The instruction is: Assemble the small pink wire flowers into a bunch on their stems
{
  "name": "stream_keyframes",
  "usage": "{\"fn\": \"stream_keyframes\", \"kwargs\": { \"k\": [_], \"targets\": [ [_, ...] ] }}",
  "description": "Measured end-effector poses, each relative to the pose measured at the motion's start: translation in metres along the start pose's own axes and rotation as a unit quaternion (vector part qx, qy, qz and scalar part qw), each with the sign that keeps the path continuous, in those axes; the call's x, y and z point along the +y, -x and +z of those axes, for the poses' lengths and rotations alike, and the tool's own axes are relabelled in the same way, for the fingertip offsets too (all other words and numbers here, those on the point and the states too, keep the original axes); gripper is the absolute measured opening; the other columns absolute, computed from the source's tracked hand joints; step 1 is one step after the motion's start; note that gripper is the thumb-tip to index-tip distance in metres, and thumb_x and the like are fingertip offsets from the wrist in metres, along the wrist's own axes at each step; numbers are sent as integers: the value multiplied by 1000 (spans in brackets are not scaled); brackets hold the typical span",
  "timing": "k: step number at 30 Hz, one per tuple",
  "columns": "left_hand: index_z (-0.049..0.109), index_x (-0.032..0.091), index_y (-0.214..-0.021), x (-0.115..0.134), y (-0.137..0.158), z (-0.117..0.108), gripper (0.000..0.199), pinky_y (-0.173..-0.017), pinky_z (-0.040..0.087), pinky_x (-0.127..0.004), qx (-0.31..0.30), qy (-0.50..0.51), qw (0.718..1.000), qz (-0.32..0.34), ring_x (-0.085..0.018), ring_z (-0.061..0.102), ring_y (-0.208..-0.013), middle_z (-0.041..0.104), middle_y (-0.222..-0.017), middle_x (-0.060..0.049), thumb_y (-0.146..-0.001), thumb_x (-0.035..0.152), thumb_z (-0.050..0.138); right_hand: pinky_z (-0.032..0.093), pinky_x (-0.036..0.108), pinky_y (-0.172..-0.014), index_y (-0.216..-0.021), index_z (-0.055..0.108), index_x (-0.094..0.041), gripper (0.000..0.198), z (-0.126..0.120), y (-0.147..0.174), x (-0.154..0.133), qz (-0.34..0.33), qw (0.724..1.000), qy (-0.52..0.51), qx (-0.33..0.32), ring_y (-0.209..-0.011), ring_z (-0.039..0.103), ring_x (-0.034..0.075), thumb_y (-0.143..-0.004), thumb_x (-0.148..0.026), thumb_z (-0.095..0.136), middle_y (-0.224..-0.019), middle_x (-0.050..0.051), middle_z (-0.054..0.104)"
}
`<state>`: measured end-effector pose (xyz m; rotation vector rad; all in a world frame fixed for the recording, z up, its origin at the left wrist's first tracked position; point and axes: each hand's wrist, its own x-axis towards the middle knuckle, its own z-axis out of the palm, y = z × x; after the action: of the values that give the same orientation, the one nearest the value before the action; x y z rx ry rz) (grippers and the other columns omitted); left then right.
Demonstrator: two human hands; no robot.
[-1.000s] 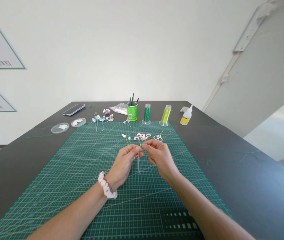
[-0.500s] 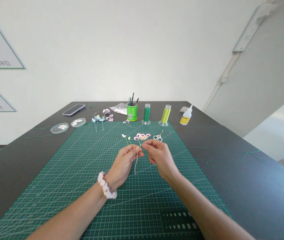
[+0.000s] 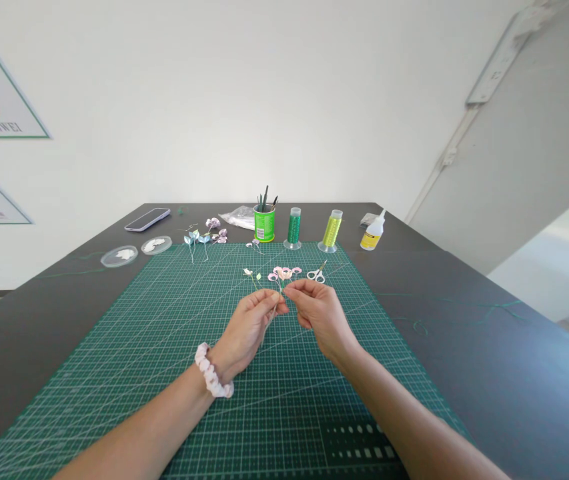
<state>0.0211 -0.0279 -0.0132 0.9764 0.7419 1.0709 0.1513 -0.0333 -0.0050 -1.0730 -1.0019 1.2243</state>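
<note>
1. While our left hand (image 3: 251,320) pinches the stems (image 3: 269,320) between thumb and fingers, the flowers (image 3: 283,273) stand just above that grip, over the mat (image 3: 164,347), and the loose stem ends trail below it.
2. Our right hand (image 3: 321,317) has thumb and forefinger closed together just beside the same spot; whether anything lies between them we cannot tell, as it would be too fine to see.
3. For handling this delicate, we judge it best to pinch firmly and close under the flowers, with the stems side by side, and to work the right fingertips with light, even tension. Too hard a tug could bend the stems.
4. Near the flowers lie the scissors (image 3: 316,275), to the right, and sprigs (image 3: 259,276), to the left; we should mind both.
5. Farther out stand the cup (image 3: 264,227), green spool (image 3: 293,229), yellow spool (image 3: 331,231) and glue (image 3: 372,235).
</note>
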Motion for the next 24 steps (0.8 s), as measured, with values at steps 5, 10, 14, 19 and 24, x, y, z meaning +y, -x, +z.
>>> {"fn": "stream_keyframes", "kwargs": {
  "k": [5, 10, 14, 19, 24],
  "targets": [
    [64, 16, -67, 0, 0, 0, 17, -83, 40, -32, -1, -3, 1000, 4, -15, 53, -73, 62, -69, -2, -78, 28, 68, 21, 20, -33, -62, 64, -17, 23, 0, 0, -1, 4, 1000, -3, -3, -36, 30, 4, -65, -37, 74, -50, -5, 51],
    [64, 16, -65, -1, 0, 0, 19, -81, 40, -32, -4, -1, 1000, 5, -15, 53, -72, 61, -67, -2, -77, 30, 69, 21, 20, -34, -62, 64, -16, 23, 0, 1, -1, 3, 1000, -4, -7, -36, 29, 4, -65, -37, 74, -50, -5, 51],
    [64, 16, -66, -1, 0, 0, 18, -80, 40, -32, -5, 0, 1000, 5, -15, 53, -72, 61, -67, -2, -76, 30, 69, 21, 21, -34, -62, 64, -16, 23, 1, 1, -2, 5, 1000, -2, -3, -35, 29, 4, -65, -36, 73, -49, -5, 50],
    [63, 17, -65, -1, -1, 0, 20, -80, 39, -32, -5, -11, 1000, 8, -16, 52, -73, 60, -68, -2, -77, 32, 68, 21, 20, -33, -63, 64, -16, 22, 1, 1, -2, 0, 1000, -4, -2, -36, 29, 4, -66, -37, 73, -50, -5, 51],
    [62, 17, -64, -1, -1, 0, 19, -80, 38, -32, 2, -17, 1000, 15, -15, 51, -72, 59, -67, -1, -77, 31, 68, 21, 20, -33, -64, 64, -17, 22, 0, 1, -1, -16, 1000, -15, -2, -36, 29, 4, -66, -37, 74, -50, -6, 50]
  ]
}}
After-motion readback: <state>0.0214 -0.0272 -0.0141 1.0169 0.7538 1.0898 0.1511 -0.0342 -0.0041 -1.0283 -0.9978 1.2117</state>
